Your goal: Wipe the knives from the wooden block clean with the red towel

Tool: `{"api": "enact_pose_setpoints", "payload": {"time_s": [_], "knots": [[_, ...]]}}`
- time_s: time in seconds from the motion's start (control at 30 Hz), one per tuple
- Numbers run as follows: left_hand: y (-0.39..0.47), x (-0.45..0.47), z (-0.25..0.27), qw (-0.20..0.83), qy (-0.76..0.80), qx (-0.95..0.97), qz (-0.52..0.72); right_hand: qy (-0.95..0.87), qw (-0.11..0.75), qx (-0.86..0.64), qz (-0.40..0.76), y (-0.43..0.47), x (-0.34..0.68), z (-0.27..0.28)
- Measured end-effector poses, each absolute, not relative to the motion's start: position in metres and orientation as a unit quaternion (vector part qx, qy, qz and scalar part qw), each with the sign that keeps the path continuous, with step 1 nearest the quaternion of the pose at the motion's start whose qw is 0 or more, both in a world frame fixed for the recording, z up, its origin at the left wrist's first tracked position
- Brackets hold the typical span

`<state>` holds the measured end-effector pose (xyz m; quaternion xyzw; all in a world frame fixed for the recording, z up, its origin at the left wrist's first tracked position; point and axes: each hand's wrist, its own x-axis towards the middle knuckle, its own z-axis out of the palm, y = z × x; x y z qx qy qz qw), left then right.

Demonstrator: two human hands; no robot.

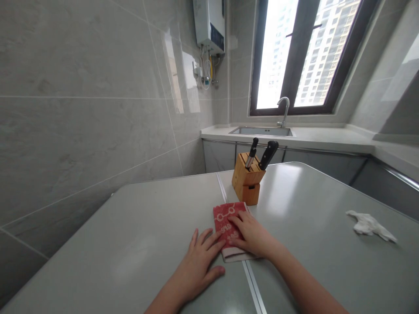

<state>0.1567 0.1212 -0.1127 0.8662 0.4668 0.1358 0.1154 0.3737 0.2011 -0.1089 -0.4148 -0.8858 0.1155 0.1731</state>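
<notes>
- A red cloth (225,224), patterned in white with outlined shapes and lettering that is too small to read.
- A pale band runs along its near edge, and a light border shows at the far right corner.
- It is folded into a compact, layered rectangle, the layers showing at the near end.
- It lies flat on the bench (157,218), slightly askew, over the pale seam strip (252,283).
- Its right part is hidden under the right hand (253,233).

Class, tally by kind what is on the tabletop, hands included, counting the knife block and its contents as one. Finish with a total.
Hands: 2 (left hand, right hand)
Red folded cloth: 1
Wooden knife block: 1
Crumpled white tissue or rag: 1
Total: 5
</notes>
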Motion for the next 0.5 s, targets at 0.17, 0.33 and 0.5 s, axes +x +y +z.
{"api": "enact_pose_setpoints", "payload": {"time_s": [0.17, 0.33, 0.5], "knots": [[0.124, 0.155, -0.115, 0.106, 0.496, 0.848, 0.156, -0.895, 0.165, -0.393, 0.129, 0.199, 0.372, -0.109], [0.122, 0.159, -0.101, 0.121, 0.487, 0.842, 0.196, -0.912, 0.159, -0.357, 0.124, 0.195, 0.368, -0.102], [0.118, 0.164, -0.098, 0.15, 0.462, 0.846, 0.219, -0.917, 0.156, -0.342, 0.134, 0.195, 0.366, -0.099]]}}
